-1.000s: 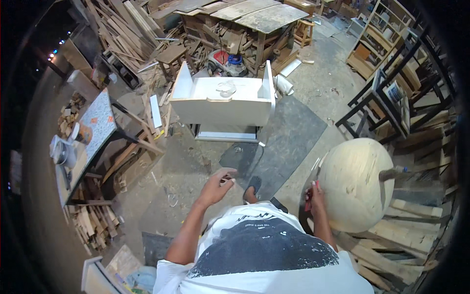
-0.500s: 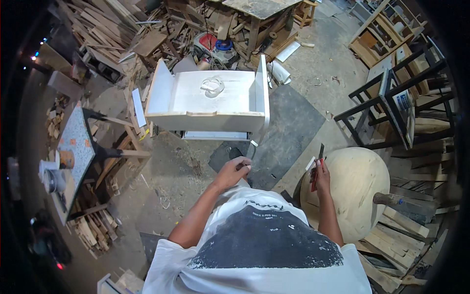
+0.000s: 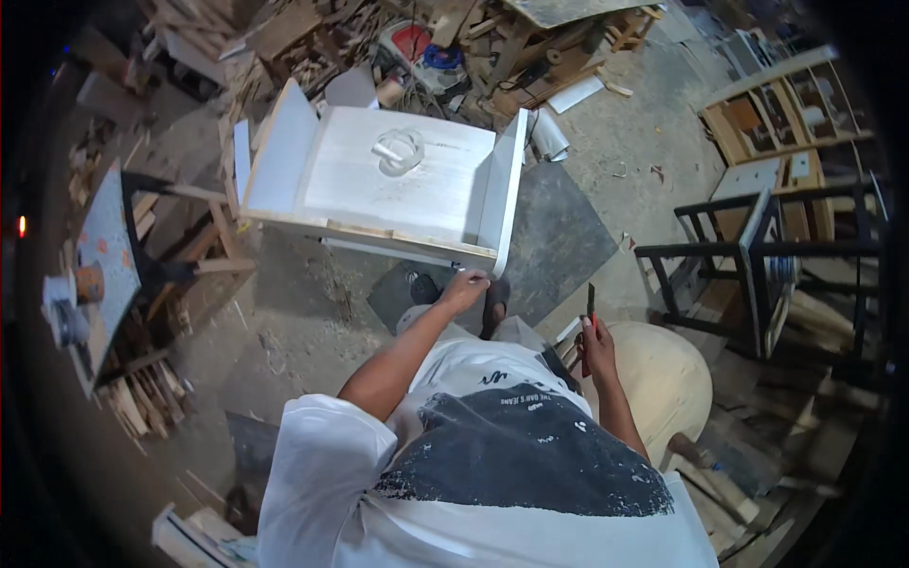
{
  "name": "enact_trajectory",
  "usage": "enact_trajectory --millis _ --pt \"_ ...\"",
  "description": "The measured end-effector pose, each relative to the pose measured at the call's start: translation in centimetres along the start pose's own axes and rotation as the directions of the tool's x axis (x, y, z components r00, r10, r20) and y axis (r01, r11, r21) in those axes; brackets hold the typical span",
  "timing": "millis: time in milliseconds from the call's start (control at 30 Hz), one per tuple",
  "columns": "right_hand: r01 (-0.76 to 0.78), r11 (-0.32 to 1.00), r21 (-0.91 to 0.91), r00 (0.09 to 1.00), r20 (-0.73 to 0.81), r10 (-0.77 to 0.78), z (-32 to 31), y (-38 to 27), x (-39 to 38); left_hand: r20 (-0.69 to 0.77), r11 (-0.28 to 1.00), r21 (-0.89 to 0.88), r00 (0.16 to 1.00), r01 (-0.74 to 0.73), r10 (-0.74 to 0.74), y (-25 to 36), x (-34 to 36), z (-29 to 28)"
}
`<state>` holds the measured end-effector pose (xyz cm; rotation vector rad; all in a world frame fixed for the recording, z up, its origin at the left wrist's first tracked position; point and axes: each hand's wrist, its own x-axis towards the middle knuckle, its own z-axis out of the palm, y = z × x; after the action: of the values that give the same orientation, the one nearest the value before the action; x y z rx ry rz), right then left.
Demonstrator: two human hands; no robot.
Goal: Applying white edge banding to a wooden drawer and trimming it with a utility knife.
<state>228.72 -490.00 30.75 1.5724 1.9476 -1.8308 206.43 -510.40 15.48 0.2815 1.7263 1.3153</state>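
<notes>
In front of me stands a white cabinet (image 3: 388,180), its open box shape turned slightly, with bare wood along the near edge. A loose coil of pale strip (image 3: 399,151) lies on its white panel. My left hand (image 3: 464,292) is at the cabinet's near right corner, fingers closed together; what they hold, if anything, is too small to make out. My right hand (image 3: 597,348), farther right, is closed round a utility knife (image 3: 591,308) with a red handle, its dark blade pointing up and away from me.
A round pale wooden top (image 3: 658,379) lies at my right, beside a black-framed stool (image 3: 748,251). At the left stands a speckled table (image 3: 106,256) bearing tape rolls. Scrap wood and a red-and-grey machine (image 3: 421,62) crowd the back. A dark mat (image 3: 559,237) lies underfoot.
My left hand has moved forward to the cabinet's near right corner. My right hand still holds the knife. The whole view has turned, so the cabinet now appears tilted.
</notes>
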Motion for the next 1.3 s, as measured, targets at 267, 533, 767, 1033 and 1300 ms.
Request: enact_trajectory --millis 267,533,767,1033,1300 --pt "0.24 0.869 -0.433 0.902 0.431 -0.035 0.9 -8.2 8.2 -0.373 0.989 -0.139 0.928 -0.051 -0.005 -3.7 4.2 6.1" --pt "0.867 0.162 -0.471 0.498 0.837 -0.229 6.3 -11.2 13.3 -0.544 0.975 -0.22 0.833 -0.025 -0.101 -1.3 3.9 9.0" --pt "0.896 -0.174 -0.409 0.417 0.909 0.013 11.7 -12.9 12.7 -0.611 0.97 -0.244 0.776 0.004 -0.157 -1.1 3.7 9.5" --pt "0.843 -0.306 -0.441 0.489 0.867 0.097 13.4 -12.3 12.9 -0.634 0.985 -0.172 0.768 -0.019 -0.095 -1.6 3.9 9.4" --pt "0.842 -0.327 -0.429 0.487 0.865 0.122 13.8 -12.3 12.7 -0.612 0.982 -0.189 0.778 0.032 -0.143 -1.6 4.2 9.1"
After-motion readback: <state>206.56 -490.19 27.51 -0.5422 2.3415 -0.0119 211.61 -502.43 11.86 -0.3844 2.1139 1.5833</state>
